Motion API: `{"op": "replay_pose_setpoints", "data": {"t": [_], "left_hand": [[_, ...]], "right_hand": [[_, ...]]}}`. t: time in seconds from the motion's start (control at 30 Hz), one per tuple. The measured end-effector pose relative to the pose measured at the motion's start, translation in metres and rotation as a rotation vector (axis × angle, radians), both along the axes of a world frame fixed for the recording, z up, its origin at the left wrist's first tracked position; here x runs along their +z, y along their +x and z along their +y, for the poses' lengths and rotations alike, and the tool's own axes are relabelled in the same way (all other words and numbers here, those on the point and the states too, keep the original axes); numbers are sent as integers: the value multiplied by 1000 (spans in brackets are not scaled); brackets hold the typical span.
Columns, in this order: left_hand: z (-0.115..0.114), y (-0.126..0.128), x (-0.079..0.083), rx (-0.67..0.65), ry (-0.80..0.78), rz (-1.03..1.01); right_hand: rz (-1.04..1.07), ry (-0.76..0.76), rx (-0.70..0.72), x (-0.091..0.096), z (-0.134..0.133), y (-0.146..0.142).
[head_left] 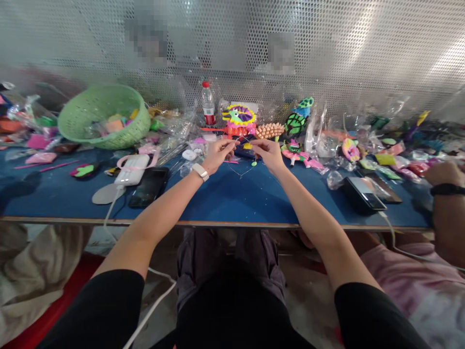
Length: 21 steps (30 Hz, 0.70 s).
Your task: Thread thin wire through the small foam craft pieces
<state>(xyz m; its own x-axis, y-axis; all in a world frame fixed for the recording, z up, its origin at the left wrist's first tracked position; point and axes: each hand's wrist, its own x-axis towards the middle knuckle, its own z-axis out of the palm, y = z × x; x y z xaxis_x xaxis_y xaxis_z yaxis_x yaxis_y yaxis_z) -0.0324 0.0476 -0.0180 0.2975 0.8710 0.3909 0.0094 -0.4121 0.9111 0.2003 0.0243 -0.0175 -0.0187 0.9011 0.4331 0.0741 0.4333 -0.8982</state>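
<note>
While both forearms are stretched forward from the bottom of the frame, the left hand (218, 154) and the right hand (269, 152) are brought close together just above the middle of the picture, over the far part of the blue table (232, 203). The left hand's thumb and fingers are pinched shut, and one end of a thin thread (241, 175) seems to be held in them; a white wristband (200, 171) is worn on that wrist. The right hand's fingertips are closed too, just beside a small yellow piece (247, 146), though it cannot be told whether the piece or the thread is gripped. The thread is seen hanging in a shallow V between the two hands, with a small green bead (254, 164) near its right end.

Just behind the hands, a round multicoloured toy (239, 118), an orange studded piece (269, 130) and a green and black turtle figure (296, 123) are lined up. A bottle with a red cap (208, 104) is stood upright left of them, and a green basket (78, 121) is placed at the upper left. A white power bank (132, 169) and a black phone (148, 186) are laid left of the left forearm. At the right edge, another person's hand (445, 173) is rested on the table.
</note>
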Motion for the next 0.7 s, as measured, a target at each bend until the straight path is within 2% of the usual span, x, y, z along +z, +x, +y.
{"op": "replay_pose_setpoints", "data": {"t": [0.2,0.43,0.57,0.7], "left_hand": [[-9,0,5,-135,-151,-74],[-10,3,6,-303,-203,-232],[-9,5,7,-303,-233,-266],[-11,4,12,-273,-253,-221]], "right_hand": [[58,-103,92,8,-7,-3],[164,-239,227,17,-15,-1],[190,-253,273,16,-15,0],[155,-254,254,15,-14,-1]]}}
